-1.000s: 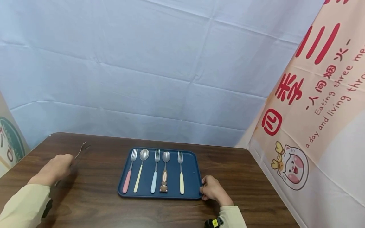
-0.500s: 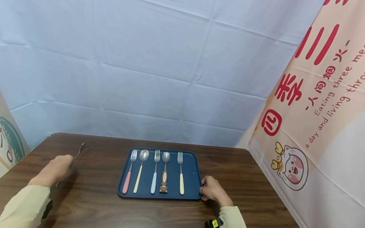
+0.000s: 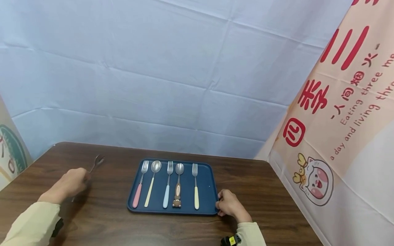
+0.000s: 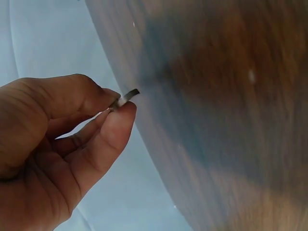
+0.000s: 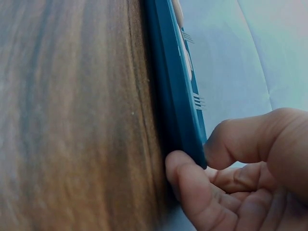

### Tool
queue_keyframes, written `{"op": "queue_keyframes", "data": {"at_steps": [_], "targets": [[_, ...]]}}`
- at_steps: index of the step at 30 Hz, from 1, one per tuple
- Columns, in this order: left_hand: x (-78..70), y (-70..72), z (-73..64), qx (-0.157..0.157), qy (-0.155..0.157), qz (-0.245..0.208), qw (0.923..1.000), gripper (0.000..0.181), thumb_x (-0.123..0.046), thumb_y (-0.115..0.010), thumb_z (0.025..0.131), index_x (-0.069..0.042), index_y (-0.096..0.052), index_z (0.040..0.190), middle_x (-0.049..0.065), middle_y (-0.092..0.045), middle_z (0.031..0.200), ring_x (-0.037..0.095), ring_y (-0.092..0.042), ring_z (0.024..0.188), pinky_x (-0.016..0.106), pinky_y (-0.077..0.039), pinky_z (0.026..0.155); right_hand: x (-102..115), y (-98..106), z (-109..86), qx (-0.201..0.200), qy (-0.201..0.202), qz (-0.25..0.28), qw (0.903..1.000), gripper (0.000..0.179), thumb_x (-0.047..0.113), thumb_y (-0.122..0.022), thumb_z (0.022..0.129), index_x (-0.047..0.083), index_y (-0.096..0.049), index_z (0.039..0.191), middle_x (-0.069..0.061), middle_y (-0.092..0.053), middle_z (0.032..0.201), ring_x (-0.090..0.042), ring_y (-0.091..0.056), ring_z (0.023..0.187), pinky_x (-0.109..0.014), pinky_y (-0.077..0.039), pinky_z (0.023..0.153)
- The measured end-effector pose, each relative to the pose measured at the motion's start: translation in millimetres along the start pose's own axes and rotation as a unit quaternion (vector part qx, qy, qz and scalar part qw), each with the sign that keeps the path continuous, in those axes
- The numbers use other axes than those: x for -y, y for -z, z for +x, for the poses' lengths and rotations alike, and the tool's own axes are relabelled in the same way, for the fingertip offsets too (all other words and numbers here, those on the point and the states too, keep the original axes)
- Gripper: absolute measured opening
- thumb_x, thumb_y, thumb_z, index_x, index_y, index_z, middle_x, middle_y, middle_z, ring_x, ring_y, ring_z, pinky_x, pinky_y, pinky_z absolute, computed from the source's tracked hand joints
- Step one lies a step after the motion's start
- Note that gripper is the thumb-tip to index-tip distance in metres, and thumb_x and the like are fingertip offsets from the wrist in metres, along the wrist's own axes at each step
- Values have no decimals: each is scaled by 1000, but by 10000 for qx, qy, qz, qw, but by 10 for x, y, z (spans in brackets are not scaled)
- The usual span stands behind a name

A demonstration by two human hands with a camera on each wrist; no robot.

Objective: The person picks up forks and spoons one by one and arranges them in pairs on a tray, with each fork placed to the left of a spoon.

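Note:
My left hand (image 3: pixel 69 184), over the left side of the table, pinches a slim metal piece of cutlery (image 3: pixel 99 159) between thumb and fingers. Its curved head points away from me; I cannot tell whether it is a spoon or a fork. In the left wrist view only a short dark end (image 4: pixel 129 96) sticks out past the fingertips. My right hand (image 3: pixel 230 206) grips the near right corner of the dark blue tray (image 3: pixel 181 212), thumb at the rim and a finger against the outer side. On the tray lie a pink-handled fork (image 3: pixel 137 195), a cream-handled spoon (image 3: pixel 149 192) and a blue-handled fork (image 3: pixel 166 195).
A brown bear-handled spoon (image 3: pixel 177 193) and a yellow-handled fork (image 3: pixel 196 197) also lie on the tray, heads toward the back. The dark wooden table (image 3: pixel 123 232) ends at a pale cloth (image 3: pixel 154 85). A printed banner (image 3: pixel 347 136) hangs along the right side.
My left hand has shifted to the right with the piece of cutlery in its fingers. The right hand and the tray stay where they were.

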State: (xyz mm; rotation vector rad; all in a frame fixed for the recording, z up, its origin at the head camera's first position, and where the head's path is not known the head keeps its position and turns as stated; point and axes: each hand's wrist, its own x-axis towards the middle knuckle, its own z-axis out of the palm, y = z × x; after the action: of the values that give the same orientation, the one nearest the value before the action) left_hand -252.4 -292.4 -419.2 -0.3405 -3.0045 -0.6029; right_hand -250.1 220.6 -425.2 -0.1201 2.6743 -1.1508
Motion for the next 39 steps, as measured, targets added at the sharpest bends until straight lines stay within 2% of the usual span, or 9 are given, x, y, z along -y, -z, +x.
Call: {"op": "queue_keyframes", "data": {"at_steps": [4, 6, 12, 14, 18, 26, 32, 36, 39], "targets": [[-59, -65, 19, -102, -30, -83, 9999, 18, 13, -51, 69, -2, -60, 69, 5, -51, 66, 18, -40, 55, 34, -33, 49, -2, 0, 6, -15, 14, 5, 10000, 16, -12, -53, 79, -9, -48, 94, -11, -55, 59, -18, -57, 46, -32, -50, 47], [-96, -93, 20, -131, 23, -175, 9998, 17, 12, -52, 69, -4, -57, 66, 4, -48, 62, 18, -40, 53, 33, -33, 48, -3, -2, 8, -5, 25, 16, 10000, 16, -12, -53, 79, -9, -48, 94, -11, -55, 59, -18, -57, 46, -32, -50, 47], [-236, -143, 9, -157, 51, -383, 9991, 14, 9, -56, 72, 9, -64, 83, 19, -61, 78, 22, -52, 60, 36, -41, 52, -2, -10, 10, -38, -6, 14, 10000, 16, -12, -53, 78, -9, -48, 93, -11, -55, 60, -18, -57, 46, -32, -50, 46], [-282, -168, -4, -168, 32, -421, 9990, 10, 9, -56, 73, 5, -64, 79, 15, -59, 73, 19, -50, 57, 35, -40, 50, 0, -14, 14, -35, -19, 6, 10000, 16, -12, -53, 78, -9, -48, 93, -11, -55, 60, -18, -57, 46, -32, -50, 47], [-365, -211, -29, -203, 36, -531, 9984, 15, 8, -54, 75, -5, -58, 68, 2, -44, 59, 13, -39, 47, 31, -32, 46, 7, -22, 19, 4, -30, -5, 10000, 16, -12, -53, 79, -9, -49, 94, -11, -55, 60, -18, -57, 47, -32, -50, 47], [-536, -231, -1, -336, -2, -595, 9977, 9, 7, -56, 77, 3, -64, 81, 7, -51, 66, 14, -41, 49, 32, -34, 47, -2, -8, 19, 23, -68, -27, 10000, 17, -12, -53, 80, -10, -49, 96, -12, -55, 61, -20, -58, 48, -32, -50, 48], [-643, -250, 19, -387, 32, -626, 9973, 19, 6, -59, 76, 9, -65, 94, 14, -60, 78, 14, -44, 51, 34, -38, 51, -6, 0, 14, -11, -39, -31, 10000, 17, -12, -53, 79, -10, -49, 95, -12, -55, 61, -19, -58, 48, -32, -50, 48], [-694, -284, 53, -464, -12, -543, 9974, 8, 6, -59, 76, -1, -62, 77, 6, -50, 64, 14, -41, 49, 32, -35, 48, -11, -5, 14, -46, -20, 15, 10000, 17, -12, -53, 78, -9, -49, 94, -11, -55, 62, -18, -58, 47, -32, -50, 47], [-738, -317, 72, -490, 12, -594, 9970, 12, 7, -58, 75, -5, -57, 71, 3, -42, 59, 14, -40, 48, 30, -33, 45, -14, -10, 14, -54, 11, 49, 10000, 17, -12, -52, 77, -9, -48, 93, -11, -55, 61, -18, -57, 47, -32, -50, 47]]}}
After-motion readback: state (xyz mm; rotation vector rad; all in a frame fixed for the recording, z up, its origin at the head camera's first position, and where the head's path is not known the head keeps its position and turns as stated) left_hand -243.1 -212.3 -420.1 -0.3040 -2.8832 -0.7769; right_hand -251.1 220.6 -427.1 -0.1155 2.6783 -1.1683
